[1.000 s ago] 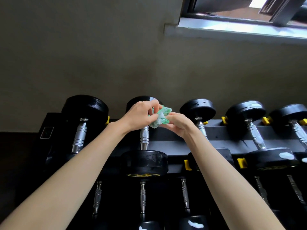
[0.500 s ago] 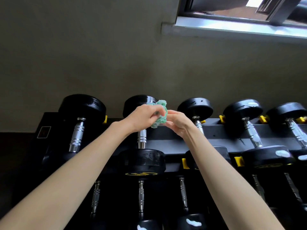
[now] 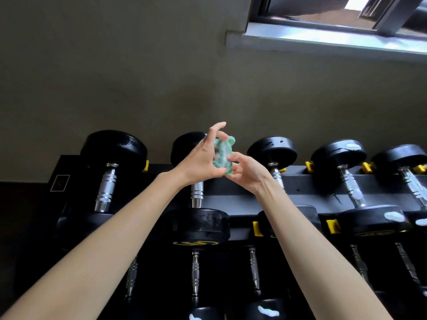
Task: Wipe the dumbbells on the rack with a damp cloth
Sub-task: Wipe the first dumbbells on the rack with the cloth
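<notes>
while held clear of the rack [image 3: 300,188], green cloth [image 3: 223,153] gripped by curled left hand [image 3: 198,162] at its 9 o'clock, pinched by right hand [image 3: 248,173] fingertips at 5 o'clock; hovering at 12 o'clock of second dumbbell [image 3: 197,195] handle

Your green cloth [image 3: 223,155] is scrunched into a small wad, blurred, and held up between your left hand [image 3: 198,162] and right hand [image 3: 248,173], over the top row. The dumbbells [image 3: 115,146] lie side by side on the black rack [image 3: 307,190], with round black heads and ribbed chrome handles running toward you. The fourth dumbbell [image 3: 353,190] from the left has white smears on both heads. Two heads in the lowest row are smeared too.
</notes>
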Demonstrator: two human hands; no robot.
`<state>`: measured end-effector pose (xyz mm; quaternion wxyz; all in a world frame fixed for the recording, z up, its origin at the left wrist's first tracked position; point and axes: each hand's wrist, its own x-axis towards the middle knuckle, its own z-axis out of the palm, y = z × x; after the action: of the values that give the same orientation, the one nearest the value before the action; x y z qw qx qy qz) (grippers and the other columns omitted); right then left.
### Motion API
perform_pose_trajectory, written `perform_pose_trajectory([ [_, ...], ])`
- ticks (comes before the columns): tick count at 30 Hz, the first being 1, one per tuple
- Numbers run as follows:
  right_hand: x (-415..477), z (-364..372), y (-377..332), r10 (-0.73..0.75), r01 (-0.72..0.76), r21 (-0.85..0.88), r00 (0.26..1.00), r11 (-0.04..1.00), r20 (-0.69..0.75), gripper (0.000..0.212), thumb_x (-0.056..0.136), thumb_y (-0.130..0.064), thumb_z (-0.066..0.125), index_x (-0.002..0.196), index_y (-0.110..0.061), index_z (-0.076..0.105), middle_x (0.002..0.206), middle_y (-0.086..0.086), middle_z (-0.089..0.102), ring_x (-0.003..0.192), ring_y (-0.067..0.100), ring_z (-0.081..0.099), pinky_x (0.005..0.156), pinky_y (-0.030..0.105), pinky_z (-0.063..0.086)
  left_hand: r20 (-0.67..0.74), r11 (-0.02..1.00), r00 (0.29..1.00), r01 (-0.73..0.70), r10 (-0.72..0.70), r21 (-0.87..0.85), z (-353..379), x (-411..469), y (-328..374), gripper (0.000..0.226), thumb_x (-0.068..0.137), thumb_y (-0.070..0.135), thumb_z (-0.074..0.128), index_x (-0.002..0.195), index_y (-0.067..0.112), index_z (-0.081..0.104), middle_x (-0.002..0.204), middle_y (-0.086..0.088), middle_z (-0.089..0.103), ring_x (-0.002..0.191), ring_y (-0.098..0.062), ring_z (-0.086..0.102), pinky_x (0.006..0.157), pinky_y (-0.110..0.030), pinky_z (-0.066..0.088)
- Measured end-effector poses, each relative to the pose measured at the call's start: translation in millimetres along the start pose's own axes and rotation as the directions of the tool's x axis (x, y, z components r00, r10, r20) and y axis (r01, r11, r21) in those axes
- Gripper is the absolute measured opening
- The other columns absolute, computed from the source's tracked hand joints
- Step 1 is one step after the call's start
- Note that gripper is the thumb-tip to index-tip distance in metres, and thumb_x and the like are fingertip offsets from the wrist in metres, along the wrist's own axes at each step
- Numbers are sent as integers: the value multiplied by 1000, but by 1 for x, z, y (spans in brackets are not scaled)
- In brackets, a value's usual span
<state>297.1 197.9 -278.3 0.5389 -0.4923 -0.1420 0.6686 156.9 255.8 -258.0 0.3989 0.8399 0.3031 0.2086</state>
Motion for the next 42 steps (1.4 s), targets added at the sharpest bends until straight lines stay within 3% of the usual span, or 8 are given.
perform_pose_trajectory([
  [6, 18, -14, -6, -146, 158, 8, 930, 987, -336, 23, 85, 5, 48, 90, -14, 58, 79, 3, 66, 68, 11, 63, 52, 17, 52, -475, 946, 830, 181, -294, -269, -19, 12, -33, 57, 75, -1, 50, 131, 9, 39, 107, 3, 49, 64, -1, 51, 76, -27, 48],
  [9, 41, -15, -3, -243, 133, -244, 827, 961, -507, 23, 84, 2, 50, 73, -17, 58, 73, 1, 60, 71, 15, 58, 55, 18, 49, -426, 819, 700, 474, -573, -323, -27, 19, -64, 47, 83, -6, 41, 128, 7, 39, 117, -7, 49, 97, -26, 56, 93, -44, 47],
  [13, 66, -11, 1, -357, -101, -566, 684, 818, -637, 14, 88, -17, 53, 77, -14, 62, 74, 2, 55, 72, 19, 48, 58, 25, 35, -249, 713, 671, 681, -699, -166, -19, 19, -95, 52, 85, -8, 35, 134, 7, 44, 136, -13, 47, 127, -29, 42, 106, -34, 36],
  [22, 63, 21, -8, -535, -70, -782, 692, 619, -485, 19, 87, -24, 55, 96, -13, 68, 87, 5, 61, 82, 21, 52, 70, 27, 38, -185, 595, 597, 617, -780, -516, -22, 16, -126, 49, 82, -11, 28, 106, 15, 62, 116, -14, 64, 112, -29, 59, 101, -44, 45],
  [27, 55, 47, -3, -633, -49, -888, 683, 458, -364, 22, 89, -22, 52, 100, -10, 68, 105, 11, 57, 89, 26, 51, 70, 25, 29, -161, 553, 589, 581, -792, -597, -23, 13, -119, 46, 87, -14, 24, 115, 0, 58, 105, -13, 60, 94, -23, 59, 65, -19, 53],
  [31, 48, 63, 3, -654, 20, -902, 695, 431, -297, 25, 88, -21, 54, 107, -15, 68, 95, 2, 47, 87, 21, 51, 72, 23, 29, -136, 524, 586, 566, -799, -636, -24, 11, -116, 43, 89, -14, 23, 117, -5, 55, 106, -16, 57, 93, -24, 57, 68, -22, 51],
  [38, 21, 74, 3, -383, 179, -504, 860, 845, -336, 18, 80, -7, 53, 68, -16, 62, 66, -2, 54, 69, 15, 50, 69, 30, 43, -201, 539, 556, 551, -806, -637, -21, 10, -91, 35, 91, -7, 29, 112, 5, 55, 111, -13, 55, 93, -23, 54, 82, -34, 51],
  [42, -16, 27, -16, -336, 176, -375, 843, 910, -419, 25, 83, 1, 47, 64, -13, 54, 67, 0, 53, 65, 15, 53, 68, 31, 46, -274, 584, 540, 567, -796, -581, -13, 13, -58, 39, 89, -5, 29, 122, 3, 50, 104, -9, 45, 74, -14, 48, 91, -38, 48],
])
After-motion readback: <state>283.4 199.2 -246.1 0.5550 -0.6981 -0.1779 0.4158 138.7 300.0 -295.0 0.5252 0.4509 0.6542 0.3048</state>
